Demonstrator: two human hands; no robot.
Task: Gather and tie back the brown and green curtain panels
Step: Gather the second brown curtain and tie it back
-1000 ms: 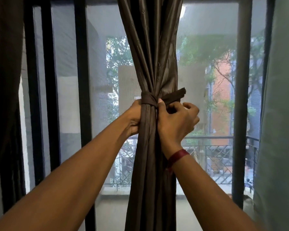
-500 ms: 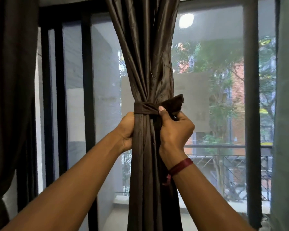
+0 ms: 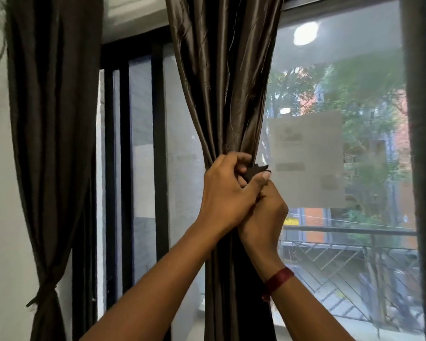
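Two hands, left [image 3: 226, 193] over right [image 3: 266, 212], curled tight on brown curtain [image 3: 221, 94] tie [image 3: 255, 169].

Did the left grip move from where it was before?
Yes. The left grip was at the left edge of the brown curtain; now it lies across the curtain's front, rightward, over the right grip, pinching the tie.

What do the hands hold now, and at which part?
The left hand pinches the tie band by its loose end, at the gathered waist of the brown curtain. The right hand curls just below; its hold is hidden.
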